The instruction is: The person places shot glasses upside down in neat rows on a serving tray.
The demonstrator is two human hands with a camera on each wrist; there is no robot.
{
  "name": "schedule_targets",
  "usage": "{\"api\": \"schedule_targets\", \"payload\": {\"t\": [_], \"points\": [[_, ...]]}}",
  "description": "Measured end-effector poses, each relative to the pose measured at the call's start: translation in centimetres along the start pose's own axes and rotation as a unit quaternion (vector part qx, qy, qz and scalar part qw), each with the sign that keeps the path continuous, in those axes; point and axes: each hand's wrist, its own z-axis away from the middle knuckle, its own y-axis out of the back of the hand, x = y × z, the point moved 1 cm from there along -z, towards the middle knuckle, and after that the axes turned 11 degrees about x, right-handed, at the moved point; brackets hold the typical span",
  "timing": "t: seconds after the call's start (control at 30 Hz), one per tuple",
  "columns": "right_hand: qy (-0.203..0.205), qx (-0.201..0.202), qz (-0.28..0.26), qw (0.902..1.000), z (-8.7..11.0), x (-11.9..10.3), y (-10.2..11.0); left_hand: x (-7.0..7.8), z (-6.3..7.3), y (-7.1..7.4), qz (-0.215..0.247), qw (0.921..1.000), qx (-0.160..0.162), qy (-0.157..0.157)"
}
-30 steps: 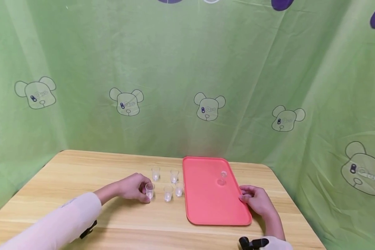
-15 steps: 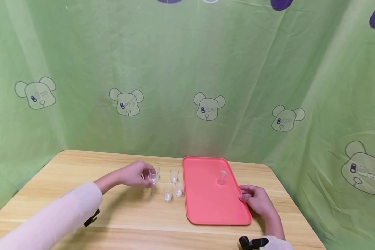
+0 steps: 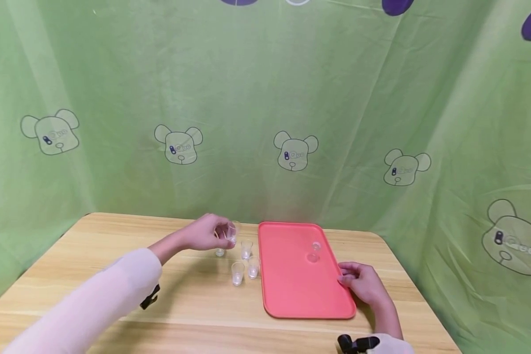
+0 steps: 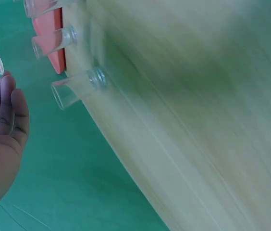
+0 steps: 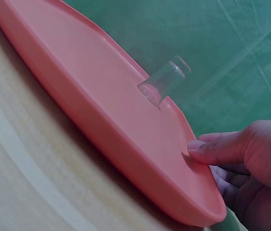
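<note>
My left hand [image 3: 205, 233] holds a small clear shot glass [image 3: 232, 233] between thumb and fingers, raised above the table near its back. Just below it, partly behind the hand, stands another shot glass [image 3: 220, 252]. Several more upright shot glasses [image 3: 237, 274] are grouped between that hand and the red tray [image 3: 301, 290]. On the tray, towards its right edge, one shot glass [image 5: 163, 83] rests upside down, wide mouth against the surface. My right hand [image 3: 366, 284] grips the tray's right rim, thumb [image 5: 200, 150] on top and the other fingers at the outer side.
The wooden table [image 3: 194, 314] carries everything, with the tray lying right of centre. One upright glass [image 3: 253, 268] is right beside the tray's left edge. A green curtain [image 3: 239, 187] printed with bear heads hangs behind and beside the table.
My left hand has lifted the shot glass from the table's left-front spot and carried it back and right, past the back glass. The right hand and tray have stayed in place.
</note>
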Motion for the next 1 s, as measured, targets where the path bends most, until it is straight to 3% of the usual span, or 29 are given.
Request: {"api": "schedule_targets", "payload": {"t": [0.37,1.0], "points": [[-0.009,0.003,-0.006,0.9999,0.1,0.2,0.1,1.4,-3.3,-1.3,0.012,0.9997,0.022,-0.007],[-0.003,0.000,-0.004,1.0000,0.0,0.1,0.0,4.1,-8.6,-5.2,-0.001,0.9999,0.016,-0.001]]}}
